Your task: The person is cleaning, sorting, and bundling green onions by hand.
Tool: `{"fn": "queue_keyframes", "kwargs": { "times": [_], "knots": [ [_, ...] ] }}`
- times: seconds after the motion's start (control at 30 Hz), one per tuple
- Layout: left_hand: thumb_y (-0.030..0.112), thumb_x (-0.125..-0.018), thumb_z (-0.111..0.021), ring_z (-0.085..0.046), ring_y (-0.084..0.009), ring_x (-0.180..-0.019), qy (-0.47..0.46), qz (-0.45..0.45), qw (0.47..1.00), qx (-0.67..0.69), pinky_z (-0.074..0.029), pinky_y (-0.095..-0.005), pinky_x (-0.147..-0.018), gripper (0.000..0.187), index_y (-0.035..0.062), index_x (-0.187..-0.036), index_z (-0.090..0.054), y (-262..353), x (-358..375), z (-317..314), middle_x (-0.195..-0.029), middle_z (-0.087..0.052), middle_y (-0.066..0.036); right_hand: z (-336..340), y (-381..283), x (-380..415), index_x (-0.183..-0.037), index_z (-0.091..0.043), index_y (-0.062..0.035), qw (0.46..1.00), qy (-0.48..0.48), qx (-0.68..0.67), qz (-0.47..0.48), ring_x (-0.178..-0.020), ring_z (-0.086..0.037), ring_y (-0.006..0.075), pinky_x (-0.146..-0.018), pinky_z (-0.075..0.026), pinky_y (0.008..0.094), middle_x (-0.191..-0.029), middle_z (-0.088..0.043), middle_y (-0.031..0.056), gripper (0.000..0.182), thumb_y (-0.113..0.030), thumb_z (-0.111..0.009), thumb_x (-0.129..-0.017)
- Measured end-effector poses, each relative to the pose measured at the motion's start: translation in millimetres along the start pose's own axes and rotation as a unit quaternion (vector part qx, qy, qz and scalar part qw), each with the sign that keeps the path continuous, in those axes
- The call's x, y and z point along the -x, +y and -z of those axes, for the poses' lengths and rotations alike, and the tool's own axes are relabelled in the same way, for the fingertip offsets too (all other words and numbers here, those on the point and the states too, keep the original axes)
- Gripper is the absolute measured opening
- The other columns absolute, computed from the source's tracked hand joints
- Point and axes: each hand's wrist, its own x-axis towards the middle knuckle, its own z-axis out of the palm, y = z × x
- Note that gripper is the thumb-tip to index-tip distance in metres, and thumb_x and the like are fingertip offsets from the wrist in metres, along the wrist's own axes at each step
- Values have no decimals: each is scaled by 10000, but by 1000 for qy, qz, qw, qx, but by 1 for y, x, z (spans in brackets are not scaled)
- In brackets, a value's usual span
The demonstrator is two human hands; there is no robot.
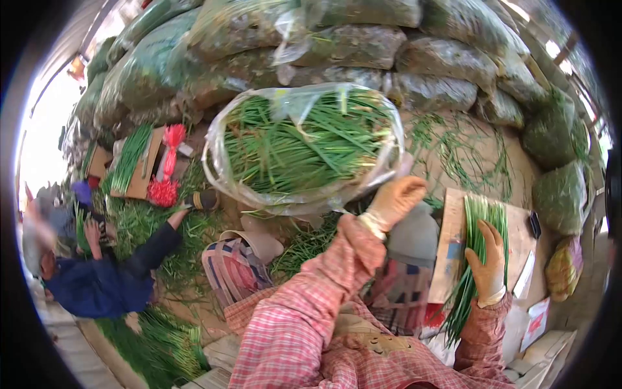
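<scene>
My left hand (398, 200), in a tan glove, is raised at the lower right rim of a large clear plastic bag (217, 159). Its fingers are curled closed; whatever they hold, if anything, is hidden. Inside the bag lie many long green chives (304, 142) with some pale ends. On the right, my gloved right hand (489, 259) lies over a bundle of chives (476, 220), fingers stretched out and thumb apart. That bundle rests lengthwise on a wooden board (453, 243), its pale ends at the far side and the leaves drooping over the near edge.
Stuffed plastic sacks (350, 48) are stacked along the back and right. Loose chives (453, 149) litter the floor. A person in blue (103, 282) sits at left handling chives, near another board (139, 175) and red ties (170, 155). A dark small object (534, 225) lies on my board's right edge.
</scene>
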Motion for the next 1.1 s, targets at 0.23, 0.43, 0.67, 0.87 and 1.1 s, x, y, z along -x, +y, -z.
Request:
{"fn": "queue_keyframes", "kwargs": {
  "times": [0.23,0.43,0.67,0.87,1.1],
  "knots": [
    [139,-801,-571,-574,-173,-864,264,110,957,-40,-458,-267,-767,288,-15,-1045,-572,4,33,291,-968,-610,-101,-155,-179,-204,-1043,-575,-17,895,-257,-305,201,-886,-590,195,-789,-457,285,-980,-603,119,256,-82,-538,-798],
    [90,-831,-520,-534,-183,-936,446,127,886,3,-433,-283,-824,374,-39,-1174,-448,-10,15,462,-1070,-533,-105,-348,-319,-338,-1112,-512,-7,908,-222,6,356,-1050,-508,299,-887,-415,379,-1100,-542,180,541,-303,-657,-684],
    [248,-800,-561,-462,-315,-1131,432,-79,837,-327,-341,-361,-957,498,11,-1224,-451,-27,-29,530,-1210,-492,-195,-387,-324,-410,-1087,-490,23,868,-382,220,228,-1075,-460,365,-906,-395,387,-1122,-500,219,787,-468,-741,-526],
    [292,-845,-568,-475,-234,-1132,430,-129,871,-202,-351,-301,-944,501,23,-1248,-439,-42,-25,545,-1208,-509,-145,-399,-313,-394,-1155,-442,61,844,-304,257,360,-1064,-471,373,-925,-373,376,-1115,-490,264,861,-486,-714,-548],
    [226,-866,-554,-467,-190,-1126,397,-107,903,-123,-355,-277,-943,485,-4,-1265,-404,-11,-5,529,-1229,-482,-132,-410,-269,-426,-1241,-362,62,877,-365,159,268,-1146,-421,355,-975,-329,359,-1218,-433,274,922,-467,-718,-575]
  ]
}}
